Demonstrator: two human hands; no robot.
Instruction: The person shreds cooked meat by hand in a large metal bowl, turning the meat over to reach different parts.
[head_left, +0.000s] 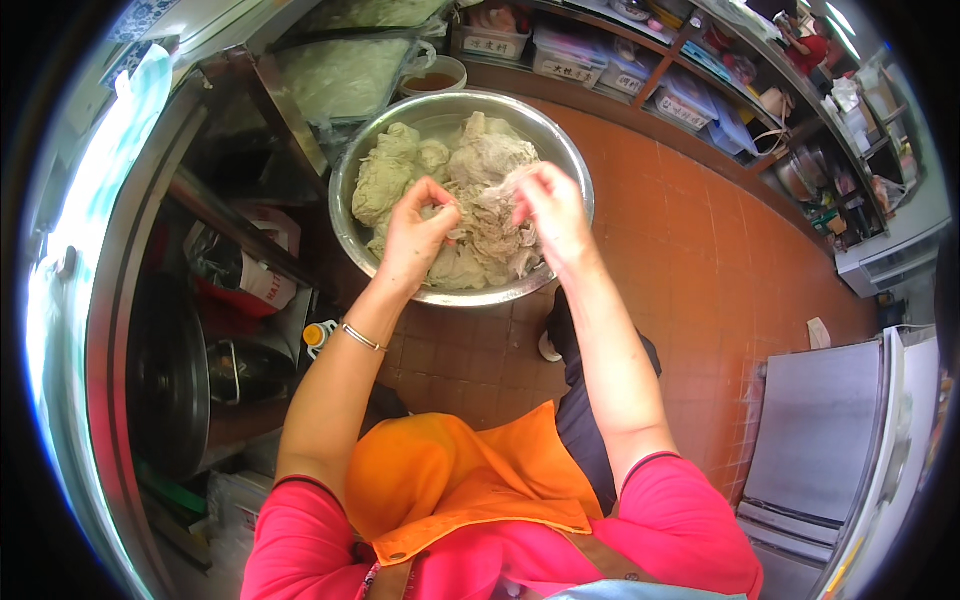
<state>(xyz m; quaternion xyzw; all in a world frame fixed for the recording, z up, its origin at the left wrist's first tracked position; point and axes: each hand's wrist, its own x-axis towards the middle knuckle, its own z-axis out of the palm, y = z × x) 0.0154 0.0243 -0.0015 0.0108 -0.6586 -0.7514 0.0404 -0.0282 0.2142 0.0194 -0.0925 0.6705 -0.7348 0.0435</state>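
A wide metal basin (574, 135) stands before me with liquid and several pale, wrinkled lumps of soft food (386, 180) in it. The exact kind of food cannot be told. Over the middle of the basin, my left hand (424, 229) has its thumb and fingertips pinched together; whether a small bit is between them is unclear. At the right side, the bent fingers of my right hand (555, 206) grip a thin, ragged pale piece (506, 187), beside a shredded-looking mass (491, 221). The fingertips of this hand are slightly blurred.
Behind the basin are a tub of brown liquid (433, 81) and a plastic-covered tray (341, 75). Shelves with labelled plastic boxes (570, 56) line the far side. A metal frame with dark pots (251, 371) is at left, a white appliance (814, 435) at right. Another person (810, 52) appears far off.
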